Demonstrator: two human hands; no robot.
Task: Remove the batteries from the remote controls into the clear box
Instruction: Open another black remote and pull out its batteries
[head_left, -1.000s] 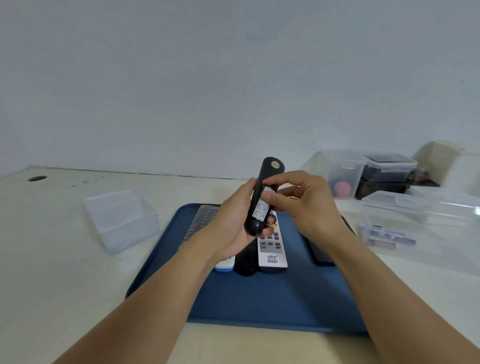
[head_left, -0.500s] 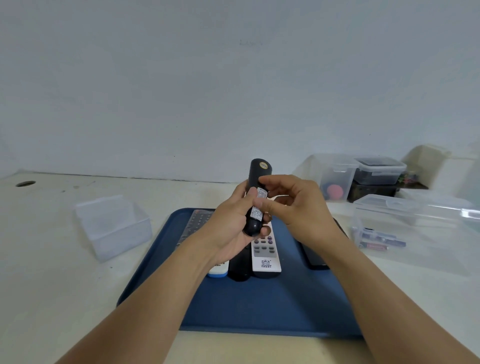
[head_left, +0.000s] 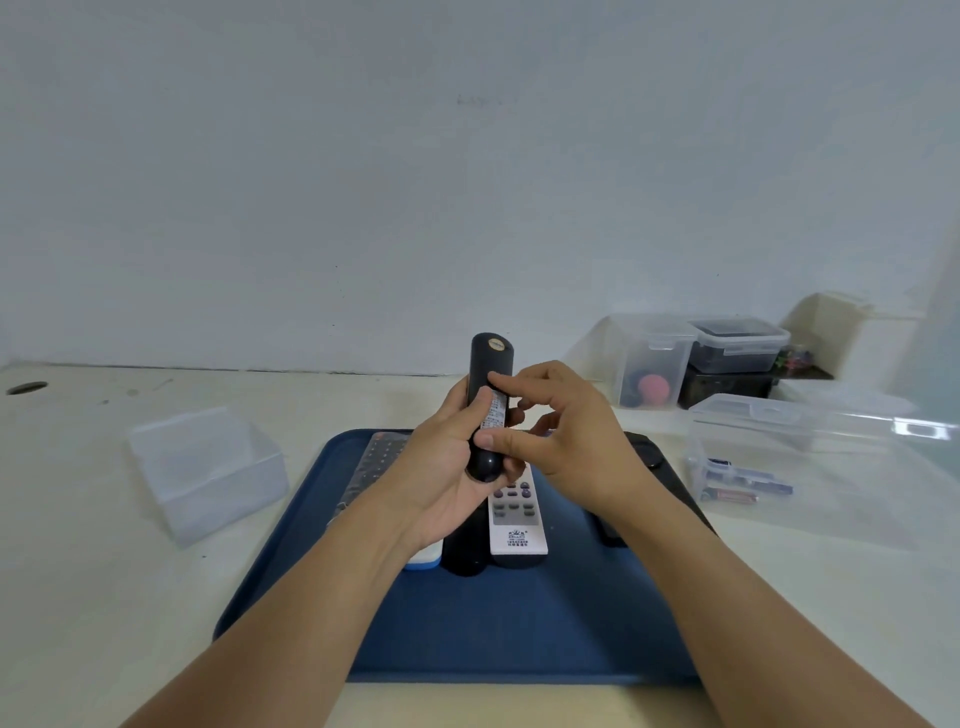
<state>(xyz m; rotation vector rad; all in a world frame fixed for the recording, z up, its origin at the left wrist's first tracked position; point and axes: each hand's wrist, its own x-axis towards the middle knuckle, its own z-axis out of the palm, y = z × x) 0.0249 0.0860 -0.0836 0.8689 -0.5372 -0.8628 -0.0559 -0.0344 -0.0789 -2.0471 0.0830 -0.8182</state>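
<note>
Since the earlier frames the right hand (head_left: 566, 441) has shifted its grip: index fingertip now stretched up onto the back of the black remote (head_left: 488, 405) above its white label, thumb pressed on the lower back near the rounded end, other fingers curled behind; before, thumb and index pinched together at the label; left hand (head_left: 447, 467) same as before, fingers wrapped around the remote from the left, thumb lying on the label edge, remote held near upright with back facing camera, above the blue tray (head_left: 467, 634); cannot tell if the battery cover has moved; tray still carries a white remote (head_left: 514, 525) face up, a dark remote (head_left: 465, 556) just left of it and touching, a blue-and-white one (head_left: 423, 561) mostly hidden under the left wrist, a grey keypad remote (head_left: 374, 467) at the far left, another black remote (head_left: 644, 452) at the right partly behind the right forearm; near half of the tray bare; clear box (head_left: 810, 457) to the right of the tray, near its right edge but apart, a few batteries (head_left: 743, 486) lying inside; small clear tub (head_left: 208, 473) left of the tray, open table between them; stacked containers (head_left: 727, 358) at the far right against the wall; both forearms cross the tray's near edge.
</note>
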